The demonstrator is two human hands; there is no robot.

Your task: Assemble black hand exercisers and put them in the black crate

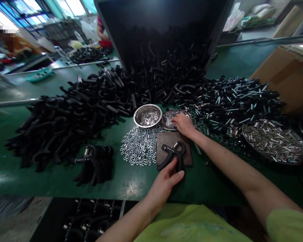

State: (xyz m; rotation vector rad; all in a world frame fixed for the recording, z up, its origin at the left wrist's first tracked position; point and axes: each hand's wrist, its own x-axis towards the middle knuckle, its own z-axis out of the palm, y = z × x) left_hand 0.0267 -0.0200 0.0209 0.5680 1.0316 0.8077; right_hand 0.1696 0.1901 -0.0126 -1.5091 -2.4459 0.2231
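Left hand point(163, 185) holds black spring grip point(180, 164) over brown plate point(163, 137), its spring point(176, 145) seated. Right hand point(183, 125) at small dish point(169, 128); cannot tell if pinching anything. Similar grips point(99, 163) stand together, sprung; loose handles point(65, 117) lie heaped, unsprung.

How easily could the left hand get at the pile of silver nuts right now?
Probably quite easily, yes: the pile of silver nuts lies open on the table just beyond the left hand, with nothing between them, though that hand is holding a black hand grip.
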